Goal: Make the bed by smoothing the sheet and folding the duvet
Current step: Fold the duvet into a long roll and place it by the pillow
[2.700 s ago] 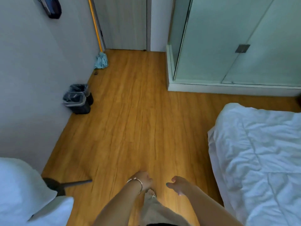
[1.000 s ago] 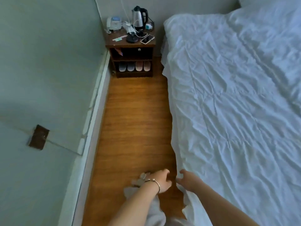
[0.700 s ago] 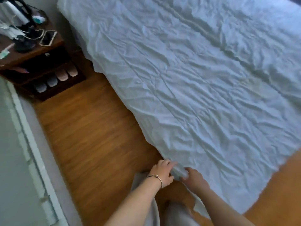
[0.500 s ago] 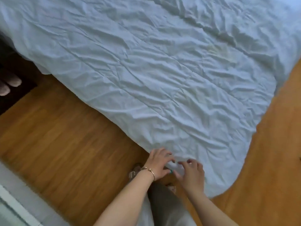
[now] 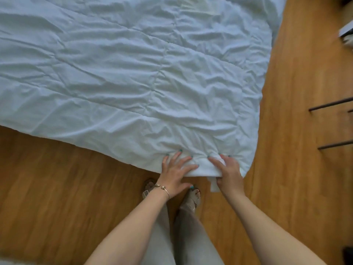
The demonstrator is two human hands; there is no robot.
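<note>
Now the duvet [image 5: 133,73] is lying spread and creased across the bed, its near corner hanging over the wooden floor [image 5: 57,188]. That edge is being gathered by both hands: the left hand [image 5: 174,174] is being pressed on it, fingers splayed, thumb apparently tucked below, while a bunch of fabric is being gripped by the right hand [image 5: 228,172], probably so the fold can be lifted evenly

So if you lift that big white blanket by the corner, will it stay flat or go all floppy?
Probably floppy: the duvet is creased all over and bunches where the left hand and right hand grip its edge. Likely light for its size, since it looks puffy. It would probably drag, not slide, across the bed.
</note>
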